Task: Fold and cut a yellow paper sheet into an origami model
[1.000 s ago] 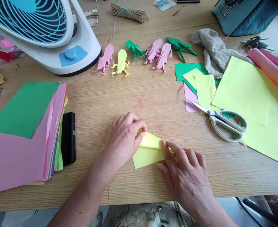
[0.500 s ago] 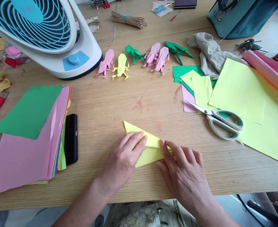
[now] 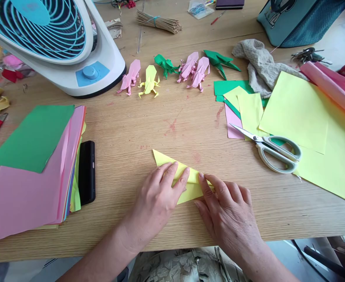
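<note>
Crease-setting, apparently: yellow paper (image 3: 194, 177) under spread left hand (image 3: 159, 192), pinned at four o'clock by half-curled right hand (image 3: 227, 207); probably needing firm pressing.

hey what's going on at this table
A person's bare hands are working a folded piece of yellow paper flat on the table. The left hand lies with its fingers across the folded part, while the right hand rests on the other end. Beyond them stand six origami figures in pink, yellow and green. The scissors lie to the right, partly on paper pieces, and a paper stack sits at the left.
</note>
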### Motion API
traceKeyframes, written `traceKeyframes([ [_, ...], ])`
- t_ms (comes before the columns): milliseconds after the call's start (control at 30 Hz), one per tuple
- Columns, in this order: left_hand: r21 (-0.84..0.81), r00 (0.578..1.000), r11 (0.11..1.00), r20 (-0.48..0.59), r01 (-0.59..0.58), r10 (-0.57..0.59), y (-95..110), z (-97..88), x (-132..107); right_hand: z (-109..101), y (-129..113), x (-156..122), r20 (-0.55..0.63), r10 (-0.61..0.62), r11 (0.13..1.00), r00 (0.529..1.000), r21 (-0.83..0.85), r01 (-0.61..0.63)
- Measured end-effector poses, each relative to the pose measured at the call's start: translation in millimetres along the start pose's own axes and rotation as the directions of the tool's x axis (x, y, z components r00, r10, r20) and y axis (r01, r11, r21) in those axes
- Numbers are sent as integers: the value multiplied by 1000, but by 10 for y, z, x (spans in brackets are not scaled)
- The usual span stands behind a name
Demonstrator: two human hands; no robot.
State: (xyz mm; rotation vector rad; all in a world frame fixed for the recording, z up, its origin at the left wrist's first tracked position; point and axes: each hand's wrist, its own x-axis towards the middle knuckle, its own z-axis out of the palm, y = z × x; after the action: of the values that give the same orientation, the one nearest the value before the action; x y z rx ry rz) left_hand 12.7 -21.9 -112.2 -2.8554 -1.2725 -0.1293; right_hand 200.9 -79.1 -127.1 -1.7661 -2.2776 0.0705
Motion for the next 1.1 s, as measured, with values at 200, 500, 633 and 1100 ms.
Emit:
traceKeyframes([
  [200,135,995,991,96,-23,10,129,-54,51,1,-6,11,0,-1,1000,1000,-31,1],
  [500,141,985,990,168,10,-33,234,-56,60,-39,22,-19,40,-44,998,998,-45,46],
  [633,163,983,987,182,-6,-24,255,-39,60,-52,31,-10,34,-63,996,997,-62,65],
  [1100,145,987,989,150,29,-51,265,2,39,-202,142,-321,19,52,973,998,-226,-46],
])
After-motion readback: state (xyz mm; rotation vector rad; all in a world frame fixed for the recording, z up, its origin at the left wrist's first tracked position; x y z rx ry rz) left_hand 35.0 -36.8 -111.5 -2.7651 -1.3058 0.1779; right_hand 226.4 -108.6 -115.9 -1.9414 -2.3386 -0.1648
